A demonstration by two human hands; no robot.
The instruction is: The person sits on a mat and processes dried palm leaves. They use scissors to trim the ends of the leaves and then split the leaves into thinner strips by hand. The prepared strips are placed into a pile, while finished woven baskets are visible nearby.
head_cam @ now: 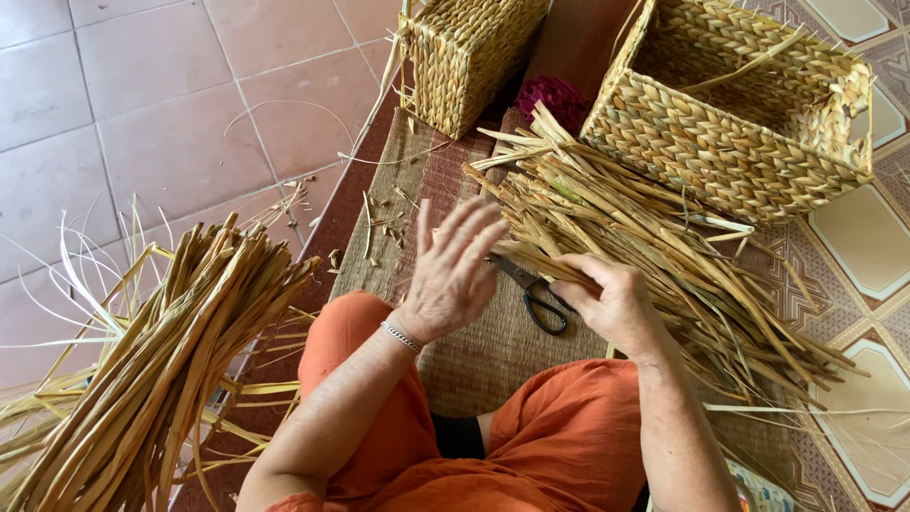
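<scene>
Right hand [611, 303] closed round dry reed strips [626, 237], keeping them together. Left hand [455, 270] open, fingers spread, empty. Black scissors [536, 292] lay between, within reach.

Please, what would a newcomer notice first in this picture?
Probably the hands in the middle: the left hand open with fingers spread, the right hand gripping dried reeds beside black scissors. Two woven baskets stand at the top, and another reed bundle lies at the left.
</scene>
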